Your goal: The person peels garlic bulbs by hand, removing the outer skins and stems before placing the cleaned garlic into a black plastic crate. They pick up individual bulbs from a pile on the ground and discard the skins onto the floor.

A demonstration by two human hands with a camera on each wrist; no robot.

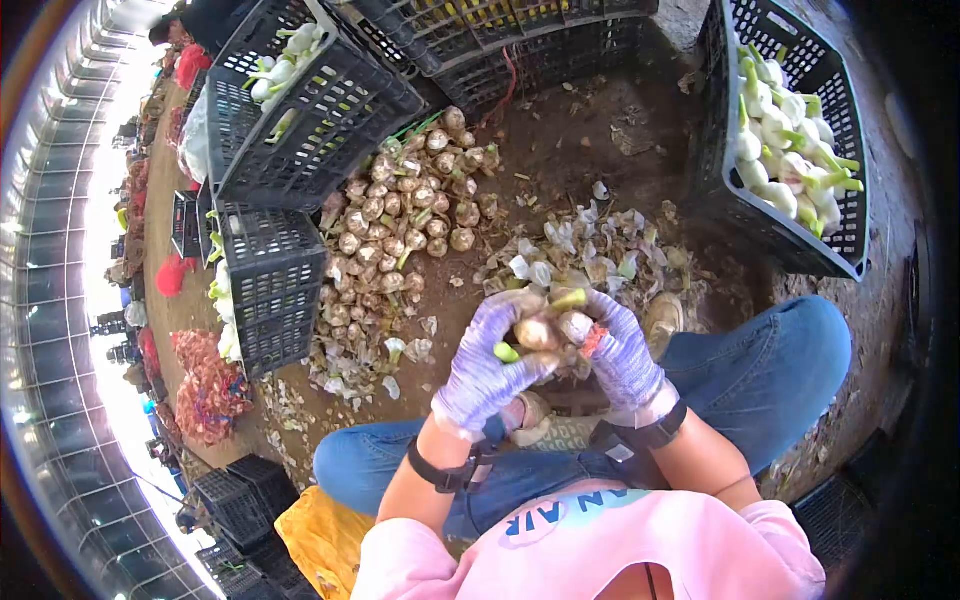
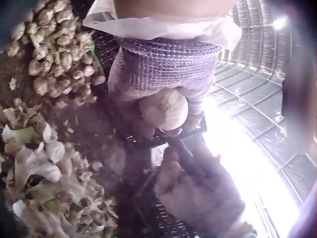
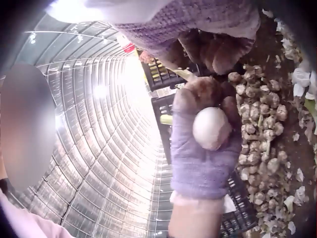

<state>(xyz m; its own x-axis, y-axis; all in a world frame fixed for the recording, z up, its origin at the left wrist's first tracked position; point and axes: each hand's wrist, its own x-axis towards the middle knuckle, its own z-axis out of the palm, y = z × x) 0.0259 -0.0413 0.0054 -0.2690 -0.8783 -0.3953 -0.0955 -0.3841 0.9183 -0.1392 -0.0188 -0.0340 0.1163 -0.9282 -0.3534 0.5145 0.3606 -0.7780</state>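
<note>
Both hands wear purple knit gloves and meet in front of the lap. My left hand (image 1: 490, 365) cups a peeled white garlic bulb (image 3: 212, 128) in its palm, its green stem (image 1: 506, 352) poking out beside the thumb. At the same hand's fingertips sits a browner garlic bulb (image 3: 203, 90). My right hand (image 1: 618, 352) closes in on that browner bulb from the other side, fingers curled against it; a red-orange patch (image 1: 595, 341) shows on its glove. In the left wrist view the right hand (image 2: 200, 191) lies just below the white bulb (image 2: 166, 109).
A heap of unpeeled garlic (image 1: 395, 215) lies on the ground ahead, left of a pile of peeled skins (image 1: 590, 250). Black crates stand around: one with white garlic (image 1: 715, 200) at right, stacked ones (image 1: 270, 300) at left, others (image 1: 520, 50) at the back.
</note>
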